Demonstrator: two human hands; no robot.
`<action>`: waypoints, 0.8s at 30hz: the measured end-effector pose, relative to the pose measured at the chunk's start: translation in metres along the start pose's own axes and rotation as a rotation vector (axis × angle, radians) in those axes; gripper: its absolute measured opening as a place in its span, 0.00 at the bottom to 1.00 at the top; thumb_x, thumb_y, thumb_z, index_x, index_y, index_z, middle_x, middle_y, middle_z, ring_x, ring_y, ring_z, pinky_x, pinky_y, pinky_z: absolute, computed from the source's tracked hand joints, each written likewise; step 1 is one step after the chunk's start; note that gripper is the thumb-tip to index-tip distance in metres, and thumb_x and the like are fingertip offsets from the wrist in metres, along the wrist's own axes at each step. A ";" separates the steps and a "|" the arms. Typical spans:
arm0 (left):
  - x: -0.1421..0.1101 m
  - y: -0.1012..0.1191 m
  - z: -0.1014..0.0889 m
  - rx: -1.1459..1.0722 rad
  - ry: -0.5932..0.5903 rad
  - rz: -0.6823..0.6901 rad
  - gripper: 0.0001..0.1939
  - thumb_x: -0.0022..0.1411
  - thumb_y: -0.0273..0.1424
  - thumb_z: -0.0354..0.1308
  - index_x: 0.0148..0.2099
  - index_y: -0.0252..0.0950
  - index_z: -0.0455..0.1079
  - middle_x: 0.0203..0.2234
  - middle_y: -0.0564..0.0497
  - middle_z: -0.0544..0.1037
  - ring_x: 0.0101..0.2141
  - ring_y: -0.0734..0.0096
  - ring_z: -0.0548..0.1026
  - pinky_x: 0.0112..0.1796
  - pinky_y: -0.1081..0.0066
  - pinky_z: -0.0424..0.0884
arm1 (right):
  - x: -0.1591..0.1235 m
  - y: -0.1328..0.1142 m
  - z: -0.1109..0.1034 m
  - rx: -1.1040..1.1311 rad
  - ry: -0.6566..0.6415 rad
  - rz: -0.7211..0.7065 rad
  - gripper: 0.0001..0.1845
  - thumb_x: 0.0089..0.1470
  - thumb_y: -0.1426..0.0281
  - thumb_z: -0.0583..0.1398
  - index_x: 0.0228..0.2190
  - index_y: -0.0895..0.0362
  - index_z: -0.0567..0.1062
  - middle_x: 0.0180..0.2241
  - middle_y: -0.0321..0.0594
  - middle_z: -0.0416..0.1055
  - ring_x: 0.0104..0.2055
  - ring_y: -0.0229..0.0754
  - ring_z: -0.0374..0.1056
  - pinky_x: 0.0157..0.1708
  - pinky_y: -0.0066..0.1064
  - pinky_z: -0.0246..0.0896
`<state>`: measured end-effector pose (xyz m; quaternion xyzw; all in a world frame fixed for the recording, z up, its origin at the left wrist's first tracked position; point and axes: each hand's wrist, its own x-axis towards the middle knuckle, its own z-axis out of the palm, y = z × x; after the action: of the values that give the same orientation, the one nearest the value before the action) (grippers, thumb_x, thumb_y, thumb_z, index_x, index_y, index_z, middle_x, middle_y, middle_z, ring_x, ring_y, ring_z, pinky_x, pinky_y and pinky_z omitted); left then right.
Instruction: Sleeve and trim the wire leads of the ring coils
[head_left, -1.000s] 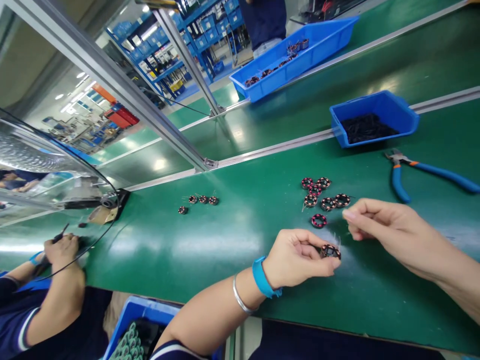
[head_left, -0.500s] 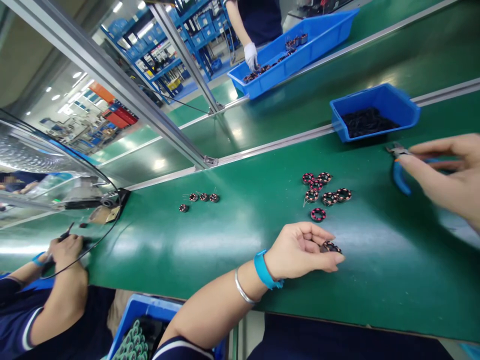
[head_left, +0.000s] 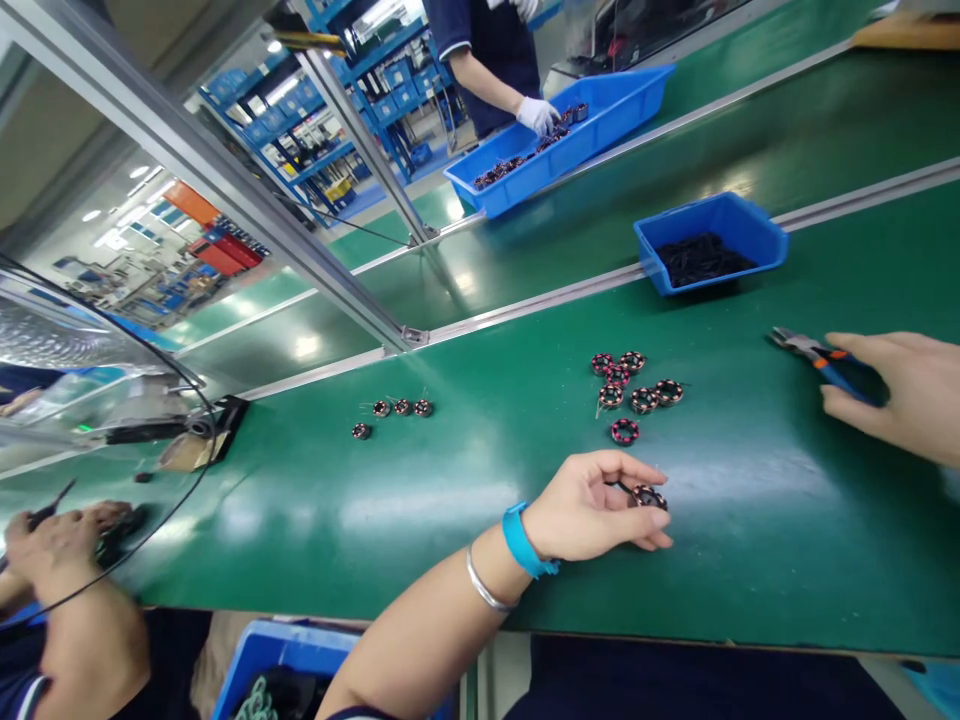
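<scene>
The left hand (head_left: 589, 512)'s grip was closed on one coil (head_left: 649, 498); the right hand (head_left: 911, 395)'s curled half-open around pliers (head_left: 802, 346) — hold unclear. Seven coils (head_left: 625, 431) lay nearby — completion undeterminable.

Blue shelving (head_left: 328, 149) and a red cabinet (head_left: 219, 256) behind a slanting metal frame (head_left: 247, 204) — plus a ribbed silvery duct (head_left: 49, 337).

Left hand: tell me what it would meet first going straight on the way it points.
The left hand, holding a wound ring, seems to have only bare green tabletop close ahead; farther along, the right hand might come first, though depth is unclear.
</scene>
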<state>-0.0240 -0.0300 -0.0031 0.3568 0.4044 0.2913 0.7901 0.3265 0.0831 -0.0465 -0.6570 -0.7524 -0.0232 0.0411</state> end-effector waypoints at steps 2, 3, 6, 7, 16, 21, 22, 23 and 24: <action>0.000 0.000 0.000 0.006 -0.015 0.004 0.38 0.36 0.45 0.88 0.45 0.32 0.77 0.25 0.56 0.79 0.26 0.72 0.83 0.32 0.74 0.79 | -0.017 0.003 0.005 -0.077 0.035 -0.063 0.32 0.69 0.61 0.50 0.59 0.72 0.77 0.46 0.70 0.80 0.42 0.64 0.78 0.45 0.50 0.70; -0.001 0.000 0.000 0.008 -0.020 0.005 0.38 0.37 0.45 0.88 0.46 0.32 0.78 0.25 0.56 0.79 0.26 0.72 0.84 0.32 0.74 0.79 | -0.023 0.005 0.008 -0.110 0.055 -0.096 0.32 0.69 0.63 0.48 0.58 0.74 0.77 0.44 0.71 0.80 0.40 0.64 0.77 0.46 0.52 0.70; -0.001 0.001 0.001 0.002 -0.033 -0.001 0.39 0.36 0.45 0.88 0.47 0.32 0.80 0.27 0.56 0.79 0.27 0.73 0.83 0.32 0.73 0.80 | -0.036 0.008 0.019 -0.148 0.151 -0.133 0.31 0.67 0.64 0.49 0.57 0.75 0.78 0.45 0.73 0.79 0.39 0.66 0.75 0.46 0.55 0.71; -0.001 0.002 0.001 -0.003 -0.040 -0.003 0.39 0.36 0.45 0.88 0.47 0.32 0.80 0.28 0.56 0.79 0.27 0.73 0.83 0.32 0.74 0.80 | -0.039 0.008 0.022 -0.126 0.189 -0.124 0.32 0.66 0.64 0.49 0.58 0.73 0.77 0.47 0.72 0.78 0.40 0.67 0.75 0.46 0.57 0.71; -0.001 0.003 0.001 -0.022 -0.063 -0.018 0.37 0.39 0.45 0.88 0.47 0.32 0.81 0.31 0.56 0.78 0.27 0.76 0.83 0.32 0.76 0.81 | -0.103 -0.053 -0.001 0.580 -0.021 -0.451 0.23 0.71 0.57 0.54 0.60 0.31 0.80 0.49 0.41 0.83 0.40 0.53 0.82 0.35 0.41 0.77; -0.004 0.004 0.003 0.015 -0.067 -0.022 0.35 0.39 0.40 0.88 0.47 0.33 0.81 0.30 0.56 0.78 0.26 0.77 0.82 0.33 0.75 0.81 | -0.110 -0.069 -0.005 0.574 0.012 -0.536 0.24 0.72 0.56 0.52 0.59 0.36 0.83 0.45 0.44 0.83 0.40 0.55 0.82 0.34 0.42 0.78; -0.004 0.003 0.003 0.016 -0.073 -0.021 0.34 0.40 0.40 0.88 0.47 0.33 0.81 0.30 0.56 0.78 0.26 0.76 0.82 0.33 0.75 0.81 | -0.108 -0.068 -0.004 0.556 0.038 -0.559 0.24 0.73 0.57 0.52 0.60 0.36 0.82 0.45 0.44 0.83 0.40 0.54 0.82 0.34 0.41 0.77; -0.004 0.002 0.002 0.015 -0.080 -0.017 0.34 0.41 0.40 0.88 0.48 0.33 0.81 0.29 0.56 0.78 0.26 0.76 0.82 0.33 0.74 0.81 | -0.107 -0.067 -0.003 0.539 0.062 -0.581 0.24 0.74 0.57 0.51 0.61 0.36 0.81 0.45 0.43 0.83 0.40 0.53 0.82 0.34 0.40 0.77; -0.003 0.001 0.002 0.011 -0.087 -0.014 0.33 0.42 0.41 0.87 0.48 0.33 0.81 0.29 0.56 0.78 0.26 0.76 0.82 0.34 0.74 0.82 | -0.106 -0.066 -0.002 0.525 0.082 -0.602 0.24 0.74 0.58 0.52 0.61 0.36 0.80 0.46 0.42 0.83 0.40 0.52 0.82 0.35 0.40 0.77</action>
<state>-0.0245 -0.0326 -0.0001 0.3706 0.3738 0.2678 0.8070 0.2754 -0.0310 -0.0536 -0.3730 -0.8894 0.1326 0.2288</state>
